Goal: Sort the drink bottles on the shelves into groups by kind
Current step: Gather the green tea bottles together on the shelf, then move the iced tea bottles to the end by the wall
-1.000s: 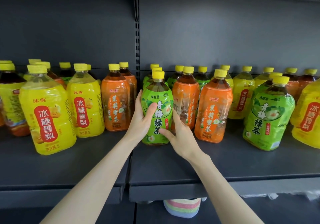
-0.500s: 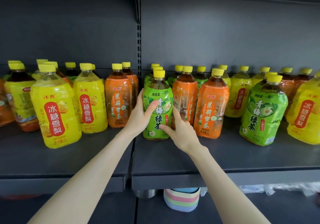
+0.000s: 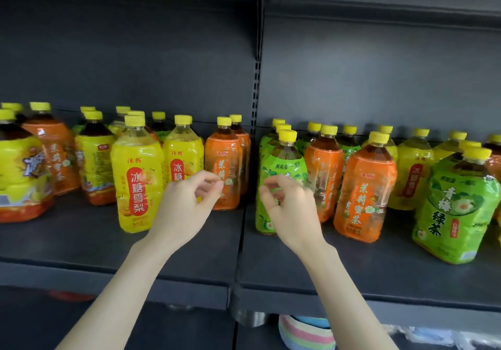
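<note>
Yellow-capped bottles in yellow, orange and green wraps stand mixed on a dark shelf (image 3: 189,244). A green-label bottle (image 3: 283,165) stands upright just right of the shelf seam, heading a short row of green ones. My right hand (image 3: 290,211) hovers in front of it, fingers loosely curled, holding nothing. My left hand (image 3: 187,206) hangs in front of an orange-label bottle (image 3: 223,168), fingers curled and apart, empty. A yellow-label bottle (image 3: 137,178) stands left of that hand. Another orange bottle (image 3: 364,189) and a large green bottle (image 3: 458,208) stand to the right.
The shelf's front edge (image 3: 352,295) runs below my wrists. A slotted upright (image 3: 256,84) splits the back panel. On the level below sit a pastel striped bowl (image 3: 306,333) and a metal cup (image 3: 249,317). An upper shelf overhangs the bottles.
Both hands have let go of the green-label bottle and pulled back toward me, fingers now curled. The bottle stays upright on the shelf. The view has shifted right and closer.
</note>
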Available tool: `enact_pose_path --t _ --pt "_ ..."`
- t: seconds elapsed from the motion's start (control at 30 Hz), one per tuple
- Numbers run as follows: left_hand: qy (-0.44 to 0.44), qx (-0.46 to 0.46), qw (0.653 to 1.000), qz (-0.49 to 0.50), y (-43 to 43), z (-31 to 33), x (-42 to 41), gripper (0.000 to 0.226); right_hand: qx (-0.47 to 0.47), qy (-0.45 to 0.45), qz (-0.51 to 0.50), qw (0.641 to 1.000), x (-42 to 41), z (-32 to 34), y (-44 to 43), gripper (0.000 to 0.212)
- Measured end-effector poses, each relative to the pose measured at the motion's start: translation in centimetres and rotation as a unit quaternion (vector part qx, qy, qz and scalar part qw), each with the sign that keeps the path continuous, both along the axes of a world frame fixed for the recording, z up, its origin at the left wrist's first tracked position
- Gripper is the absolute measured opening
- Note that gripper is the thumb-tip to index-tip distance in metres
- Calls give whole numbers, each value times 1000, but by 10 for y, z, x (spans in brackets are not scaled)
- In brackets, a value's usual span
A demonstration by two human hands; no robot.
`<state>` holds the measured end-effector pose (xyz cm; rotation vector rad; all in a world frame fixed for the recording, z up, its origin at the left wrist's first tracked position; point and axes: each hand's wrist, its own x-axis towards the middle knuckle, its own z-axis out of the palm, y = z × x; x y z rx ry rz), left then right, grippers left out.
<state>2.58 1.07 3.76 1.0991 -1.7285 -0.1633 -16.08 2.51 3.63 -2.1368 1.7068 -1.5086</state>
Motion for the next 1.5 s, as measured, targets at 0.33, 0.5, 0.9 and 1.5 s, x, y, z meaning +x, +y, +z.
enact_pose_path --t 0.33,0.5,0.9,1.5 --pt "40 0 999 14 -6 -16 161 12 -26 -28 73 997 156 -3 -22 16" --pt "49 3 998 30 -21 -31 248 9 -32 -63 80 994 248 -8 -34 13" --pt "161 -19 977 141 -103 -30 360 83 -17 -33 40 998 353 -10 -112 23" --pt "238 32 968 -78 -139 -26 373 80 -37 106 -120 986 380 6 -155 63"
